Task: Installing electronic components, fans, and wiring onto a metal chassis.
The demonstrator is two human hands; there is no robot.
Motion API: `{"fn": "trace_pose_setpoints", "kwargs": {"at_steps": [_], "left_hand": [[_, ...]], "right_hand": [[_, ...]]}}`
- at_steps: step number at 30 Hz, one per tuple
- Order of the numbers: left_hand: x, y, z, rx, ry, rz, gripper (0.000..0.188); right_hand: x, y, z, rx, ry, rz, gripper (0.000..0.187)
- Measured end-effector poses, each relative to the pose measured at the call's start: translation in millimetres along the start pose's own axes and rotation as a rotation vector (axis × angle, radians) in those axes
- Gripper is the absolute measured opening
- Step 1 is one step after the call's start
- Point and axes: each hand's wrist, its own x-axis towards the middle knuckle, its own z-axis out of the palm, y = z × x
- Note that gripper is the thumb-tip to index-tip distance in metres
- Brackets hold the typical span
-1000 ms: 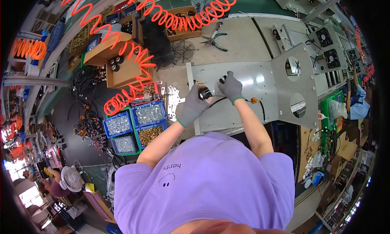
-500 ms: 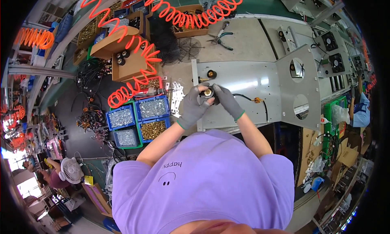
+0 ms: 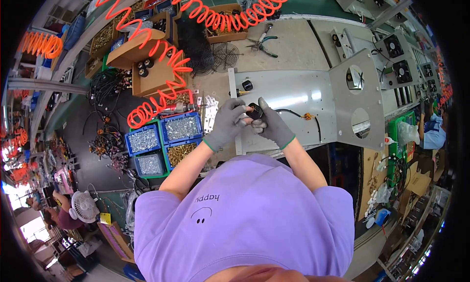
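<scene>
Both of my hands wear grey gloves with bare fingertips and meet over the near left part of a grey sheet-metal panel (image 3: 293, 93). My right hand (image 3: 275, 127) is closed around a small black round part (image 3: 255, 111), thumb along its far side. My left hand (image 3: 226, 124) pinches at the left side of the same part, its fingertips against it. The fingers hide much of the part. Just beyond, a similar black part (image 3: 247, 85) and a brass-tipped piece (image 3: 242, 93) lie by the panel's left edge. A black cable (image 3: 289, 111) with a yellow-orange section runs across the panel.
Blue bins (image 3: 182, 127) of screws and brass fittings stand left. Behind them are a red-handled power driver (image 3: 180, 107), a coiled orange hose (image 3: 169, 61) and an open carton (image 3: 152, 81). Pliers (image 3: 264, 46) and wire fan guards (image 3: 225, 56) lie farther back. A co-worker (image 3: 433, 132) is far right.
The black part has turned between my hands: its brass centre faced up before and now its dark side shows. My left hand has shifted slightly left, and my right fingers have curled under it.
</scene>
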Motion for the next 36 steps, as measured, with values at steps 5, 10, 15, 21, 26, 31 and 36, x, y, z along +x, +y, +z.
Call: {"fn": "trace_pose_setpoints", "kwargs": {"at_steps": [5,10,15,21,26,31,36], "left_hand": [[-8,-10,9,0.005,-0.012,0.048,0.034],[-22,-12,24,-0.008,-0.008,-0.187,0.033],[-24,-7,32,0.060,0.013,-0.146,0.033],[-20,4,34,0.101,0.087,-0.263,0.030],[-11,21,25,-0.276,0.118,-0.575,0.027],[-23,-7,33,-0.159,0.087,-0.614,0.033],[-27,-2,34,-0.022,0.056,-0.608,0.034]], "right_hand": [[0,6,1,0.111,-0.116,0.105,0.040],[-6,18,26,-0.345,0.334,-0.294,0.033],[-2,22,6,-0.244,0.308,-0.241,0.033],[-3,30,22,-0.594,0.412,-0.553,0.033],[-6,42,22,-1.205,0.518,-1.136,0.030],[-9,22,9,-1.146,0.441,-0.785,0.032],[-19,21,24,-1.317,0.278,-1.112,0.042]]}}
